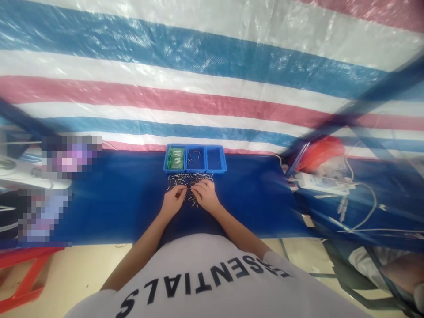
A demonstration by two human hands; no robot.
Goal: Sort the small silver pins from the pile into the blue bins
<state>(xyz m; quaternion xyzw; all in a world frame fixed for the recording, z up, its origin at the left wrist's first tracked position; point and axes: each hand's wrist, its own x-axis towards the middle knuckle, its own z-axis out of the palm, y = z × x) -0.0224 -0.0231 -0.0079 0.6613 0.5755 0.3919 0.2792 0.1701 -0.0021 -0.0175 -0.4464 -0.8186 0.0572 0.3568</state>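
A pile of thin metal pins (177,179) lies on the blue tabletop, dark and silvery, in front of three joined blue bins. My left hand (172,201) is over the near left of the pile, thumb and fingers pinched together. My right hand (206,194) faces it from the other side, its fingertips pinched as well. Between the two sets of fingertips runs a small thin metal pin (188,189), too small to make out in detail. Green-wrapped packets (175,158) fill the left bin. A few loose pins (195,157) lie in the middle bin (196,169).
The right bin (216,158) is joined to the others at the table's back edge. A striped plastic sheet (198,97) hangs behind. At right are a white power strip (324,183), cables and a red bag (321,152). A red stool (29,274) stands lower left; a person sits lower right.
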